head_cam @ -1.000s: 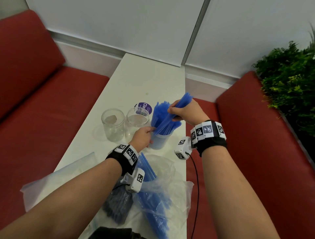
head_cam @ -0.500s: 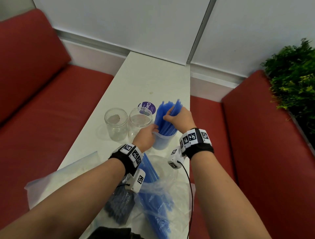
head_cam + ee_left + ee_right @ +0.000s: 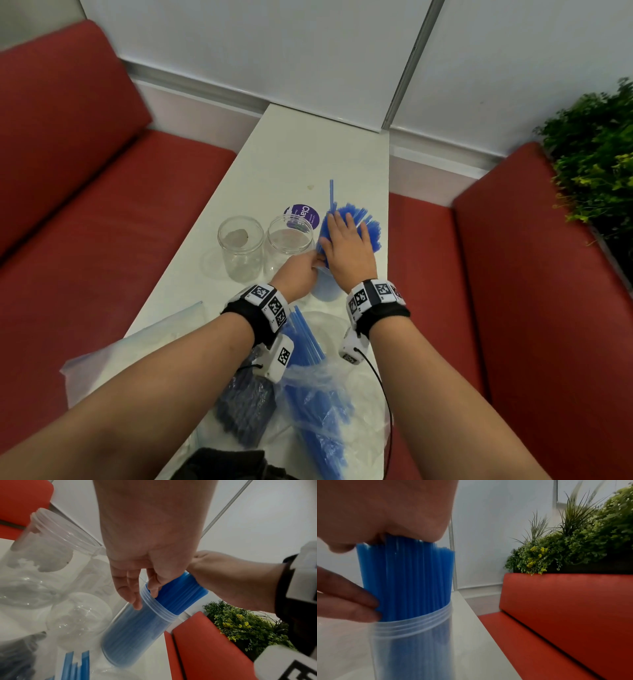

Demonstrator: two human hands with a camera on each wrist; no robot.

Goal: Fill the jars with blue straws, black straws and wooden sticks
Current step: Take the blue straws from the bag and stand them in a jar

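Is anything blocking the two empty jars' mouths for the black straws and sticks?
Nothing visible: both empty jars stand open, no lids. The left hand only steadies the blue-straw jar beside them.

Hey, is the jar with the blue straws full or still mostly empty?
Full: blue straws pack the jar wall to wall, under the right hand.

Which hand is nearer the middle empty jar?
Left. The left hand steadies the straw-filled jar right beside the middle empty jar; the right hand lies flat on the blue straws, farther right.
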